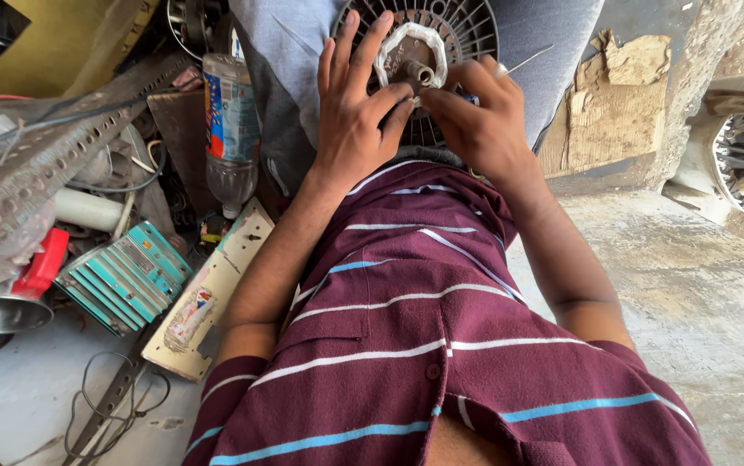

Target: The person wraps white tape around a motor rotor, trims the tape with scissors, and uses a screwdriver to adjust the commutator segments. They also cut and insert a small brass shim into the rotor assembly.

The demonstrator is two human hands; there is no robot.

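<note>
One round dark motor housing (462, 30) rests on the lap; left hand (356, 103) spreads flat on it; right hand (475, 116) pinches one white ring (412, 47) at its hub; one plastic bottle (232, 129) stands left.

To the left lies clutter: a clear plastic bottle (230, 129) standing beside a perforated metal bar (40, 164), a teal finned block (124, 276), a cream panel (208, 298), a red-rimmed metal cup (14, 298), and loose black wire (109, 406). Torn cardboard (609, 103) leans against the right wall.
</note>
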